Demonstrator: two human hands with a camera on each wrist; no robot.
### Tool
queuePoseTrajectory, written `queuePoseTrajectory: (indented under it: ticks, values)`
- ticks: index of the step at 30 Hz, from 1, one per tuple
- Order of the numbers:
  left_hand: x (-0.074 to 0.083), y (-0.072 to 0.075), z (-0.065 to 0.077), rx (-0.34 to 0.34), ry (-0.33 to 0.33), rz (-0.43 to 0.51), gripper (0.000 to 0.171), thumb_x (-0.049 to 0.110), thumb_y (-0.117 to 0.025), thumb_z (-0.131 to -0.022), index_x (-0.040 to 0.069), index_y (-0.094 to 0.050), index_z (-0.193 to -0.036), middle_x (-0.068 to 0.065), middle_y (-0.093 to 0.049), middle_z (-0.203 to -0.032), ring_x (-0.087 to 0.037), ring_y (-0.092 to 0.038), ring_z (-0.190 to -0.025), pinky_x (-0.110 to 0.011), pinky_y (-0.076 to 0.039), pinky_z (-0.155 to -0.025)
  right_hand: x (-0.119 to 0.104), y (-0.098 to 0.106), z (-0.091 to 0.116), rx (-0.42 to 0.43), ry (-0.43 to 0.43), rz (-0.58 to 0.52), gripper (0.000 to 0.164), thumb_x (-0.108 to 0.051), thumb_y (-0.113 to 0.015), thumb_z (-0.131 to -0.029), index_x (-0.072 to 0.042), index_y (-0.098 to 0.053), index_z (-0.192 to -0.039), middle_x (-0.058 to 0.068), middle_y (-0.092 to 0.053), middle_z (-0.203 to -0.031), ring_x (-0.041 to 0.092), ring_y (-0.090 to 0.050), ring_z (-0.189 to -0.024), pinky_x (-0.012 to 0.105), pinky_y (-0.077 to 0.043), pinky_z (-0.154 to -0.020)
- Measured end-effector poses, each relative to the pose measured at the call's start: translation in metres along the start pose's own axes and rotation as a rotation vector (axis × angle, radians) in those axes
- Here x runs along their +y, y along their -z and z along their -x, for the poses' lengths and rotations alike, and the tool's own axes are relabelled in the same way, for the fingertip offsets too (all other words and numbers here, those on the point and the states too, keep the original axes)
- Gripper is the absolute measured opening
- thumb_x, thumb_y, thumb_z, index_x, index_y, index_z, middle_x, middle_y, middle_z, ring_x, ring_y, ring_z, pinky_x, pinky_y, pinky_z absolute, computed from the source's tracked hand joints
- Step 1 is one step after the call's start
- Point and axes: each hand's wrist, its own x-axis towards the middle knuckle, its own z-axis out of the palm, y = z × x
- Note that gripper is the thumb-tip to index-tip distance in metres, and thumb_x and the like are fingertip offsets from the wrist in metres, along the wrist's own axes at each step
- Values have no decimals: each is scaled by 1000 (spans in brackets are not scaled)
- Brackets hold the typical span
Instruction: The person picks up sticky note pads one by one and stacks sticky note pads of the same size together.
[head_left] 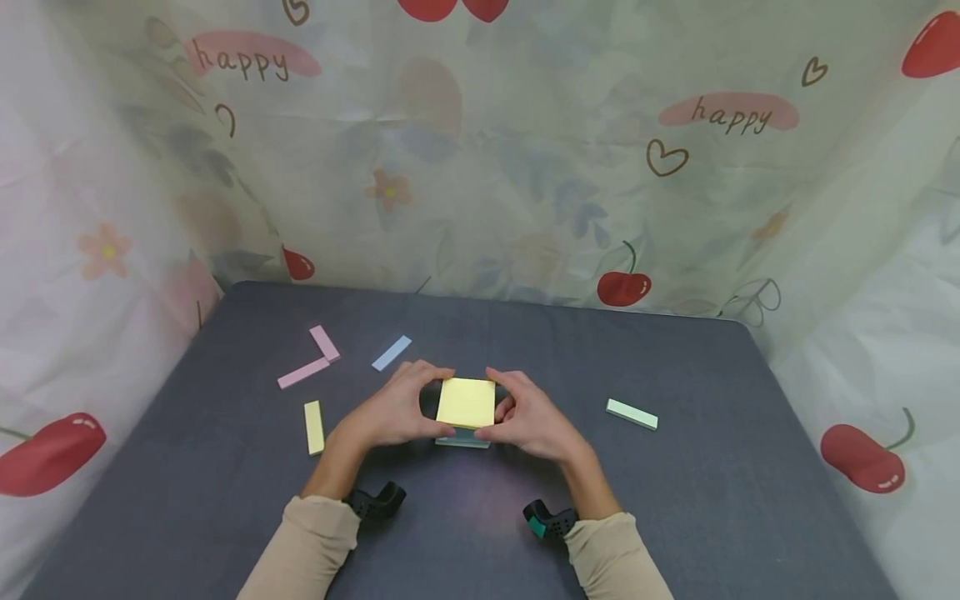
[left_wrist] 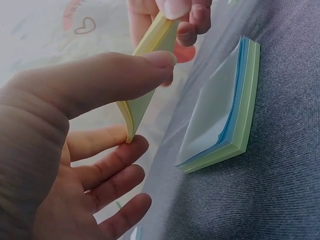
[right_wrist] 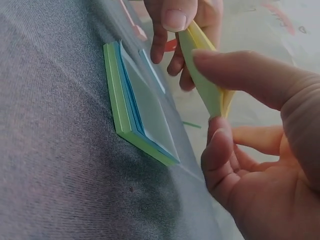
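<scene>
Both hands hold a square yellow sticky note pad (head_left: 466, 403) level above the table. My left hand (head_left: 397, 404) pinches its left side between thumb and fingers, and my right hand (head_left: 528, 414) pinches its right side the same way. In the left wrist view the yellow pad (left_wrist: 145, 90) is seen edge-on, slightly bowed. Under it, apart from it, a stack of blue and green sticky notes (left_wrist: 215, 115) lies on the table, its top blue sheet lifting a little. The head view shows only the near edge of that stack (head_left: 462, 442).
On the dark grey tabletop (head_left: 465, 533), two pink strips (head_left: 303, 372) (head_left: 325, 342), a blue strip (head_left: 392, 353) and a yellow strip (head_left: 313, 427) lie to the left. A pale green strip (head_left: 632, 414) lies to the right. A patterned curtain (head_left: 480, 167) surrounds the table's back and sides.
</scene>
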Motion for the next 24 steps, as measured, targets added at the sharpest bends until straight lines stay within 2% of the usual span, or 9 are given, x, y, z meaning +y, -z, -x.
queuePoseTrajectory:
  ticks: [5, 13, 20, 24]
  values:
    - [-1, -1, -1, -11, 5, -27, 86, 37, -90, -74, 9, -54, -147, -9, -57, -132, -25, -47, -116, -48, -48, -96, 0, -4, -1, 1, -20, 64, 95, -25, -88, -79, -6, -38, -157, 13, -46, -131, 13, -56, -84, 22, -49, -67]
    - [-2, -4, -2, -9, 26, -52, 76, 36, -91, -74, 14, -59, -139, -7, -57, -128, -23, -45, -114, -46, -46, -95, 3, -7, -1, 8, -32, 137, 87, -30, -87, -79, -11, -45, -153, 12, -46, -125, 16, -49, -83, 26, -45, -68]
    - [-6, -9, -3, -17, 72, -33, 78, 38, -92, -71, 19, -57, -139, -7, -44, -135, -27, -41, -122, -50, -45, -101, 8, -10, -2, 3, -51, 144, 88, -34, -87, -79, -12, -45, -154, 11, -46, -125, 16, -49, -85, 28, -45, -69]
    - [-9, -11, -3, -33, 91, -46, 80, 40, -92, -71, 19, -57, -140, -8, -42, -136, -28, -41, -123, -51, -45, -103, 12, -12, -4, -6, -56, 157, 88, -36, -87, -79, -13, -46, -153, 10, -46, -125, 16, -49, -84, 28, -46, -71]
